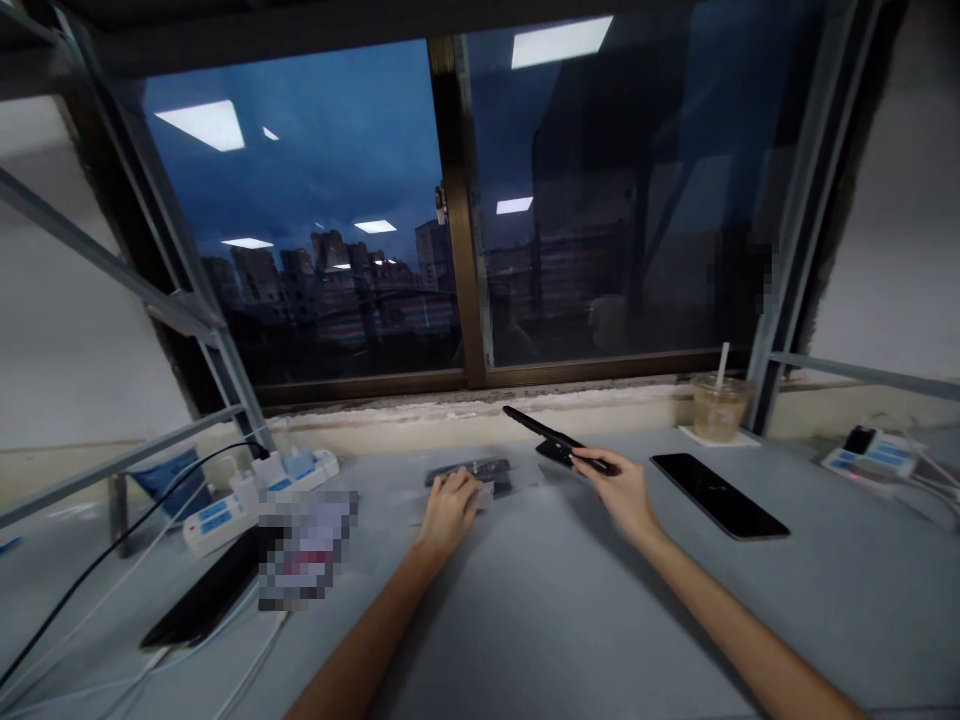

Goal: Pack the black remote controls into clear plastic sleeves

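Observation:
My right hand (621, 492) is closed on a thin black slab (544, 428), seen almost edge-on and tilted up toward the window; its exact kind is unclear. A second flat dark piece (553, 455) shows beneath it, and I cannot tell whether the two are joined. To the left, my left hand (448, 508) has its fingers bent down and closed on a clear plastic packet (486, 490) with dark contents, lying on the grey table (517, 620). The fingertips are partly hidden. Right of my right hand lies a black phone (716, 495), screen up.
At left are a white power strip (221, 520) with plugs and cables, another dark phone (214, 590) and a blurred-out phone (311, 550). A cup with a straw (718, 410) stands at the back right, near a second power strip (874, 452). The window (315, 230) is behind.

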Available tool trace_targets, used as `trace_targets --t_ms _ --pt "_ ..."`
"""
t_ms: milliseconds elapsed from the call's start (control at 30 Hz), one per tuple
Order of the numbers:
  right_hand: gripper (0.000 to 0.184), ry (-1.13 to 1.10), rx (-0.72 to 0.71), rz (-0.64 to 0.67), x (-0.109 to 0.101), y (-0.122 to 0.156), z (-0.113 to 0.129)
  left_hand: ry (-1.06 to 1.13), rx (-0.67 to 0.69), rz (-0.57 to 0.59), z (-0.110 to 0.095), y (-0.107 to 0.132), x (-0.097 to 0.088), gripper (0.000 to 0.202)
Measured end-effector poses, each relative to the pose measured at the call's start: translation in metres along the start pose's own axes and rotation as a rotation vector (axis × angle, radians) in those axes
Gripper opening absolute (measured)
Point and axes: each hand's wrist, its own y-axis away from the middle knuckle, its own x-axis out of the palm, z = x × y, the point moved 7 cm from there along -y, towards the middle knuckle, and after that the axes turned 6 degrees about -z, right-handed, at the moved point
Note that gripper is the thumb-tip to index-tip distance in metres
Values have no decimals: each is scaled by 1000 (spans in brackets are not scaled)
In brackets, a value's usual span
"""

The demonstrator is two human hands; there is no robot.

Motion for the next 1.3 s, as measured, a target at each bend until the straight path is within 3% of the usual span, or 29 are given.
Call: trace_targets --t_ms 100,167,333,433,667,800,1100,1300 --pt "53 -108 137 43 5 3 -2 -14 -16 -7 -1 0 -3 20" --pt "56 -188 199 44 5 3 -1 -21 -29 -17 -1 -1 -5 22" --pt "32 -332 257 -50 -8 -3 -5 22 -61 -15 -1 -2 -6 38" --pt "22 -361 278 -33 -10 -5 -8 58 -30 -37 -6 -2 -8 46" --pt "17 -311 317 41 -2 1 -6 86 47 -133 -18 -1 -19 41" --pt "21 -255 331 95 3 3 -11 68 80 -122 -23 -1 -20 41" --pt "38 -183 430 341 22 18 -16 117 91 14 -28 0 -9 19" --pt "26 -217 434 572 37 32 -9 116 44 66 -30 0 -6 17"
